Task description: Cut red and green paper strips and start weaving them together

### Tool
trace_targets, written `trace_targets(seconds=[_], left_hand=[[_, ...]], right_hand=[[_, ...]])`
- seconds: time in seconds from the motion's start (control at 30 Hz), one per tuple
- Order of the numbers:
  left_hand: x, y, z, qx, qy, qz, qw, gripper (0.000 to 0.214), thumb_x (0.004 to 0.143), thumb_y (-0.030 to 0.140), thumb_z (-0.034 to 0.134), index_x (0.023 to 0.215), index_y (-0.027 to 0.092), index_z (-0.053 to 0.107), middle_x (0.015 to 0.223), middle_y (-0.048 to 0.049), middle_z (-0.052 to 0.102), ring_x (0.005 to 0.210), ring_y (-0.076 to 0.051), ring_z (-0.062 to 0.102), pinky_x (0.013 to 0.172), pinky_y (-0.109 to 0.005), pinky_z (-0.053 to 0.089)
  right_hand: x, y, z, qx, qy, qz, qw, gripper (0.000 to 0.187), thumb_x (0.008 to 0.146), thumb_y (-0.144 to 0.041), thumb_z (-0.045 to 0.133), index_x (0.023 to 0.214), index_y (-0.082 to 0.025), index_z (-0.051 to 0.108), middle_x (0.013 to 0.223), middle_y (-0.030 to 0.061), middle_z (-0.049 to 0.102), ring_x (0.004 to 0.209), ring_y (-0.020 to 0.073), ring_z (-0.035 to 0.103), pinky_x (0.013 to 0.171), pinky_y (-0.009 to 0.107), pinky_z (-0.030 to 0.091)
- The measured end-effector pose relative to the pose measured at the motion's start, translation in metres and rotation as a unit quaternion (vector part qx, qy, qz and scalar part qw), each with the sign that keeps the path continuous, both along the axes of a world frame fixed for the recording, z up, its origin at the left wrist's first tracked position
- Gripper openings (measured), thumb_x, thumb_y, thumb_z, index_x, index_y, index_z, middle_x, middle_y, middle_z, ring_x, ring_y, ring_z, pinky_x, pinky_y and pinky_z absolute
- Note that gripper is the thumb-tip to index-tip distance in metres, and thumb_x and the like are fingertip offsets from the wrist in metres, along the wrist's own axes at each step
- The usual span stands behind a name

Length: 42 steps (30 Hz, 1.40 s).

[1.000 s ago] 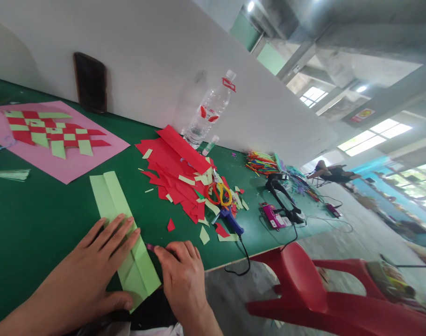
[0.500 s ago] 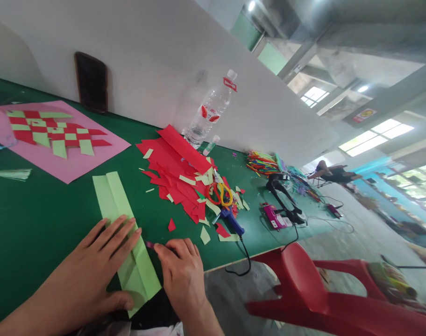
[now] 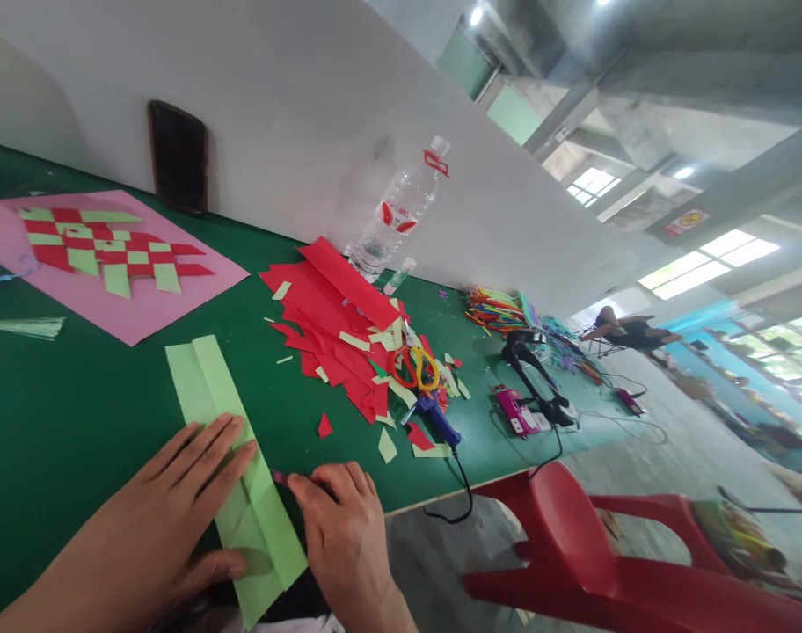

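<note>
A folded light green paper strip (image 3: 207,378) lies on the green table, its near end reaching past the table edge toward me. My left hand (image 3: 156,501) rests flat on this paper with fingers spread. Close to the paper's right edge, my right hand (image 3: 348,527) is closed, pinching a small, thin purple object (image 3: 280,477). Most of that object is hidden in the fingers, so its kind cannot be made out. A crease runs lengthwise along the strip, right of my left fingertips.
Red paper (image 3: 309,299) and scraps lie ahead, with scissors (image 3: 424,367) and a blue glue gun (image 3: 441,420). Behind stand a water bottle (image 3: 394,215) and glue stick (image 3: 399,276). A woven paper fish (image 3: 111,246) lies left; a phone (image 3: 178,158) leans on the wall. A red chair (image 3: 572,527) stands right.
The green strip has slid slightly toward me, its far end shifting left. My left hand has moved a little with it, and my right hand with the purple object has come slightly nearer.
</note>
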State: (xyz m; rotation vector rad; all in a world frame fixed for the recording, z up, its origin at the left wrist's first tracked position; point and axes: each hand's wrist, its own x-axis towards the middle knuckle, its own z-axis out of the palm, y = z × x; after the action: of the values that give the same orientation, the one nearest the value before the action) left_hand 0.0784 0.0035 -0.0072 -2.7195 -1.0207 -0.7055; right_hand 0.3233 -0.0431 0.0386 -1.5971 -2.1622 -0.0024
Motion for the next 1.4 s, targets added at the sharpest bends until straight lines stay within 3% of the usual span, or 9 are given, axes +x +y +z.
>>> trace_targets(seconds=[0.6,0.93,1.17,1.3,1.4], left_hand=[[-0.002,-0.002,-0.002,-0.029,-0.026,0.012,0.999,0.099,0.088,0.080,0.060,0.163,0.019,0.044,0.158,-0.0162,0.061,0.150,-0.037,0.050,0.129,-0.047,0.024],[0.000,-0.002,0.002,-0.043,-0.019,0.018,0.999,0.092,0.086,0.080,0.063,0.153,0.017,0.057,0.158,-0.0162,0.062,0.151,-0.035,0.049,0.133,-0.044,0.014],[-0.001,0.002,0.006,0.008,-0.008,0.001,1.000,0.092,0.089,0.081,0.058,0.148,0.011,0.060,0.150,-0.0203,0.067,0.141,-0.039,0.057,0.125,-0.048,0.024],[0.000,0.002,0.008,-0.014,-0.027,0.015,0.999,0.087,0.090,0.078,0.060,0.144,0.011,0.063,0.138,-0.0176,0.074,0.126,-0.035,0.067,0.114,-0.045,0.037],[0.001,0.001,0.006,-0.026,-0.026,0.026,0.999,0.082,0.090,0.078,0.061,0.141,0.014,0.066,0.139,-0.0160,0.074,0.126,-0.035,0.066,0.110,-0.045,0.040]], right_hand=[[0.000,0.004,-0.003,0.002,-0.011,-0.012,1.000,0.027,0.102,-0.015,0.065,0.115,-0.033,0.081,0.091,0.0018,0.074,0.082,0.0203,0.065,0.071,0.034,0.044],[-0.007,0.012,-0.005,0.010,0.010,-0.003,1.000,0.023,0.104,-0.019,0.065,0.114,-0.033,0.080,0.090,0.0005,0.073,0.082,0.0206,0.063,0.070,0.035,0.040],[-0.006,0.015,-0.003,0.007,0.026,0.004,1.000,0.025,0.104,-0.017,0.063,0.113,-0.032,0.081,0.090,0.0010,0.073,0.082,0.0205,0.063,0.071,0.034,0.040],[-0.006,0.011,0.000,-0.006,0.037,0.023,0.999,0.025,0.105,-0.017,0.060,0.111,-0.031,0.080,0.089,0.0009,0.072,0.081,0.0204,0.063,0.070,0.033,0.040],[-0.005,0.007,0.001,-0.003,0.039,0.021,0.999,0.026,0.106,-0.018,0.059,0.111,-0.032,0.080,0.089,0.0009,0.072,0.081,0.0209,0.063,0.070,0.034,0.039]])
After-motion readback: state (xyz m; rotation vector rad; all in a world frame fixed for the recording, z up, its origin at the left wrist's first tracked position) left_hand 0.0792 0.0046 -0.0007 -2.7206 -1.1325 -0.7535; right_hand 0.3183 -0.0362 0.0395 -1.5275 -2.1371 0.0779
